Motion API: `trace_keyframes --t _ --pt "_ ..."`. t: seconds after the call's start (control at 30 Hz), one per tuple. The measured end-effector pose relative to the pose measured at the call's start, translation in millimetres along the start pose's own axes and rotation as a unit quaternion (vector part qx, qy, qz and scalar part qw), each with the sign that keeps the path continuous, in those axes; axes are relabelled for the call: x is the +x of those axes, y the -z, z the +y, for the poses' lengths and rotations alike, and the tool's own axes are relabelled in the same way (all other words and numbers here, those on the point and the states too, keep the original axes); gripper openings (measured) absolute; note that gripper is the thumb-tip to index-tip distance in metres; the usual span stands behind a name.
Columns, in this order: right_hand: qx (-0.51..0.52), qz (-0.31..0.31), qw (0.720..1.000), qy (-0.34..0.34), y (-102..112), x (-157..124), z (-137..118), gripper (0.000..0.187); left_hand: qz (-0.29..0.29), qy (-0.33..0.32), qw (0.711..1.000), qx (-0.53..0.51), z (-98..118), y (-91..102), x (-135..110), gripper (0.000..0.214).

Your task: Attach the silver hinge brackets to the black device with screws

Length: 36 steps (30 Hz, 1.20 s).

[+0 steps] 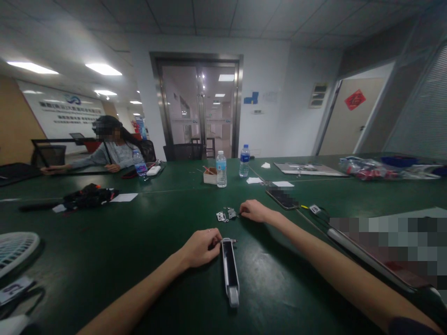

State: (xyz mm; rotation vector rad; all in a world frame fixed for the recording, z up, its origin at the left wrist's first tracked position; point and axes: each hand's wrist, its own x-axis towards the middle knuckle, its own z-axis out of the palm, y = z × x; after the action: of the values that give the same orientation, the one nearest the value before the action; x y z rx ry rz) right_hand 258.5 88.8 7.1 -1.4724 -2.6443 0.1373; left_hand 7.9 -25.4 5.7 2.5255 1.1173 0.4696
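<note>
A long, narrow, white-and-grey part with a dark channel (pixel 229 265) lies on the green table, pointing away from me. At its far end a thin metal pin (pixel 234 241) runs crosswise, and my left hand (pixel 202 246) is closed with its fingertips pinching the pin's left end. Farther off, my right hand (pixel 254 211) rests on the table with fingers bent together; a small ring-like piece shows at its fingertips, but whether it is held is hidden. Just left of that hand lie small metal plates (pixel 231 213) and tiny rings.
Two water bottles (pixel 221 170) stand ahead beside a small box (pixel 210 176). A phone (pixel 282 197) lies right of my right hand, and a laptop-like device (pixel 384 260) is near my right arm. Far left, another person (pixel 115 149) holds a black frame (pixel 80 173).
</note>
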Motion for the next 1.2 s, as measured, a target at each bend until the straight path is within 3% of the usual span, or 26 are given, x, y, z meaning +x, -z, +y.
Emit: trace_keyframes --t 0.23,0.53,0.6,0.73,0.87,0.97,1.07,1.2 --pt "-0.002 -0.028 0.999 -0.022 6 -4 -2 0.015 0.002 -0.004 1.000 -0.002 -2 -1.2 0 0.013" --pt "0.012 0.009 1.000 -0.009 6 -8 0 0.015 0.008 -0.010 1.000 -0.009 -3 -2.3 -1 0.013" --pt "0.016 0.034 0.999 0.011 5 -2 -2 0.021 0.004 -0.004 1.000 -0.006 -2 -1.3 -1 0.013" --pt "0.031 0.035 0.996 0.077 2 14 -12 0.053 -0.004 0.000 1.000 -0.001 1 0.6 -1 0.013" --pt "0.026 -0.002 0.996 0.088 4 26 -19 0.044 -0.011 0.005 1.000 0.007 2 1.0 0 0.012" --pt "0.044 0.018 0.996 0.073 11 27 -15 0.036 -0.004 -0.007 1.000 0.007 2 1.1 0 0.012" --pt "0.034 0.054 0.998 0.015 16 26 -2 0.032 -0.005 -0.006 1.000 0.004 1 1.3 -1 0.012" --pt "-0.006 0.037 0.998 -0.052 10 25 18 0.031 -0.003 0.001 1.000 0.000 0 0.5 -1 0.013"
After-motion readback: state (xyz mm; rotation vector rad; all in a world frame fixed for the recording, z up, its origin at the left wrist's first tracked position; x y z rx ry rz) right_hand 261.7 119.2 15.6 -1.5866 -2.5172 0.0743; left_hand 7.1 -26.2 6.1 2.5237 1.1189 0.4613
